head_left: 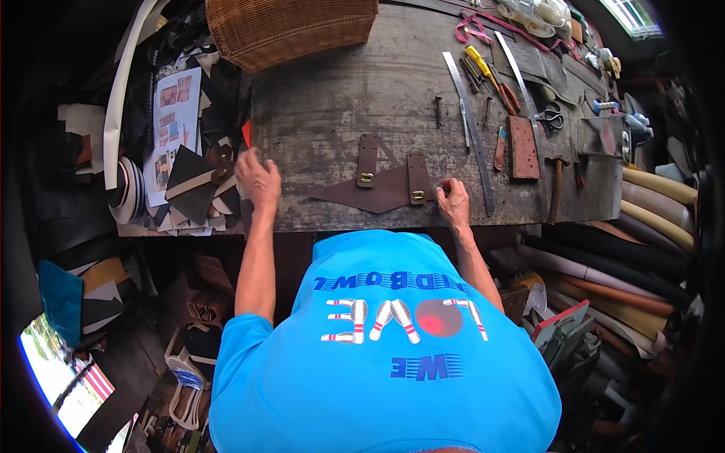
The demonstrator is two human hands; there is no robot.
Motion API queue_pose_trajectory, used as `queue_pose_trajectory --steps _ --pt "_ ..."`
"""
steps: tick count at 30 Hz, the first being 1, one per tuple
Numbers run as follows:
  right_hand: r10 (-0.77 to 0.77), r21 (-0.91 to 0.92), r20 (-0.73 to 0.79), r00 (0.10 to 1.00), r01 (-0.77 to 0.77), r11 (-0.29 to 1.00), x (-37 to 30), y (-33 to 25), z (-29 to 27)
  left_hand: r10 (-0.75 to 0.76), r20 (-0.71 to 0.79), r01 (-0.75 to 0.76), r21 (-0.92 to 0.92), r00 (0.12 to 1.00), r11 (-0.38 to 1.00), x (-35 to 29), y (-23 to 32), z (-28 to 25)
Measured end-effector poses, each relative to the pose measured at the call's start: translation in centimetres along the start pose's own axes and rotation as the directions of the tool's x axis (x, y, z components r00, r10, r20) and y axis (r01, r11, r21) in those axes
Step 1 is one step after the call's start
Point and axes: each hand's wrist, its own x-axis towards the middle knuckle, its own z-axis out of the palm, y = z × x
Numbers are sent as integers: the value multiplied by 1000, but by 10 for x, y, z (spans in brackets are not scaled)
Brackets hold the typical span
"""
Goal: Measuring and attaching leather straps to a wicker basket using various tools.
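My left hand (259, 180) hovers by the left side of the workbench, fingers apart and slightly blurred, with nothing visible in it. Close to it are black leather scraps (190, 181) and a small round brown leather piece (221, 175). In front of me lies a pointed dark brown leather piece (377, 193). Two brown leather straps with brass turn locks, a left one (367, 157) and a right one (417, 172), rest over it. Beside the right strap my right hand (453, 202) is closed, its fingers curled; whatever they hold, if anything, is hidden.
A wicker basket (294, 30) stands at the far side. To the right lie a long metal ruler (472, 136), a yellow screwdriver (477, 60), a reddish block (522, 147), scissors (551, 117) and a hammer (557, 189). Rolls of material (657, 196) are stacked at far right.
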Motion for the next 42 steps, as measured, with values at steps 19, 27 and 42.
queue_pose_trajectory --steps 19,27,42 --pt "-58 -219 65 996 71 973 -7 -29 28 -23 401 80 -126 916 989 -77 156 47" --pt "31 -31 122 992 -27 999 -3 -22 18 -352 277 419 -244 894 874 -107 78 -1" --pt "215 184 396 893 -306 934 29 -50 4 -293 501 537 -461 815 706 -93 76 -2"
